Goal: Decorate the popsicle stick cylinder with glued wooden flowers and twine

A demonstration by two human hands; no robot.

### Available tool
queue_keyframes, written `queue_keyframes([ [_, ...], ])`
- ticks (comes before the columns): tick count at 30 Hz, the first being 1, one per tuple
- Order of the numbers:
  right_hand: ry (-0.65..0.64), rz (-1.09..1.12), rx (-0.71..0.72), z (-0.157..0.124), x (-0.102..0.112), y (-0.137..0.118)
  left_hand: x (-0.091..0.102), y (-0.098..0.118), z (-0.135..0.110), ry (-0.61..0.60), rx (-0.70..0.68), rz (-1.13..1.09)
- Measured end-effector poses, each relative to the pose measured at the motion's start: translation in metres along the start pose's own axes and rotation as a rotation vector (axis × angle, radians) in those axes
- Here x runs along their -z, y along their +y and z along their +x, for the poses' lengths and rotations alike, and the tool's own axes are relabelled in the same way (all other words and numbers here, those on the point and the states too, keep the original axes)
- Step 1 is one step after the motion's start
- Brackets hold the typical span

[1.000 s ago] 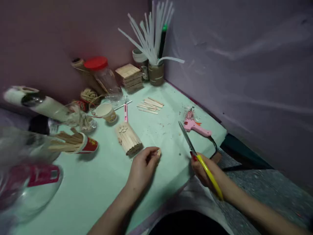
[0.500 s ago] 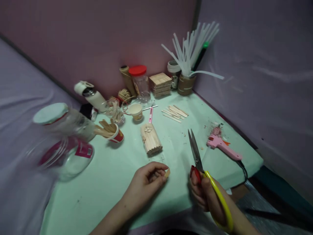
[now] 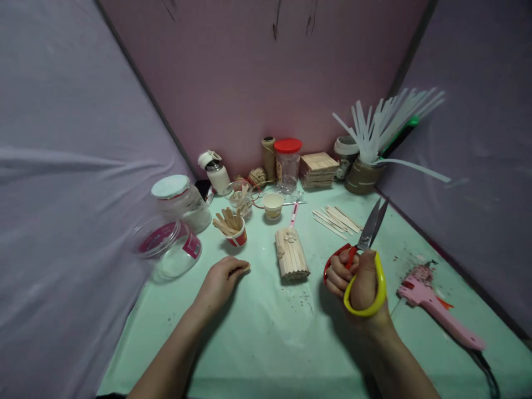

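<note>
Red-and-yellow-handled steel scissors [image 3: 368, 235], gripped parted in right hand [image 3: 364, 284], could nick skin; left hand [image 3: 220, 281] pinches tan wood-like sliver [image 3: 247, 267], small enough to slip.

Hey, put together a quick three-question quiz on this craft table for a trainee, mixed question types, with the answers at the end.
1. Which hand holds the scissors?

2. True or false: the pink glue gun lies to the right of the scissors.

3. What stands in the red paper cup?
A: white strips
B: wooden sticks
C: twine

Key:
1. The right hand
2. True
3. B
</note>
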State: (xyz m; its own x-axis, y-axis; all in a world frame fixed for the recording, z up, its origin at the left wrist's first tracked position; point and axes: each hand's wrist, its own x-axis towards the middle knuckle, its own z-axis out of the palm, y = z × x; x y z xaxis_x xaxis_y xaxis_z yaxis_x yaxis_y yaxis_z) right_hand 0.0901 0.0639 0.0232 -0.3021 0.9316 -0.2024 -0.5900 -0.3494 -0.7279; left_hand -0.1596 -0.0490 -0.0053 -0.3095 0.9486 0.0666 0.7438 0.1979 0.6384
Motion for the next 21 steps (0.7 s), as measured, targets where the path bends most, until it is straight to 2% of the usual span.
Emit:
queue_keyframes([
  [4,0.06,0.013,0.026,0.011,-0.003,0.003,-0.004,-0.003,0.001,0.066,-0.048,0.053],
  [8,0.067,-0.008,0.069,0.017,-0.002,0.009,0.004,0.003,-0.002,0.186,-0.062,0.029],
  [13,0.07,-0.034,0.077,0.017,0.005,0.017,0.021,0.009,-0.001,0.385,0.094,-0.079],
  [17,0.046,-0.058,0.093,0.014,0.007,0.016,0.03,0.007,0.013,0.572,0.229,-0.244],
  [21,0.049,-0.06,0.065,0.011,0.005,0.014,0.034,0.004,0.031,0.64,0.293,-0.287],
])
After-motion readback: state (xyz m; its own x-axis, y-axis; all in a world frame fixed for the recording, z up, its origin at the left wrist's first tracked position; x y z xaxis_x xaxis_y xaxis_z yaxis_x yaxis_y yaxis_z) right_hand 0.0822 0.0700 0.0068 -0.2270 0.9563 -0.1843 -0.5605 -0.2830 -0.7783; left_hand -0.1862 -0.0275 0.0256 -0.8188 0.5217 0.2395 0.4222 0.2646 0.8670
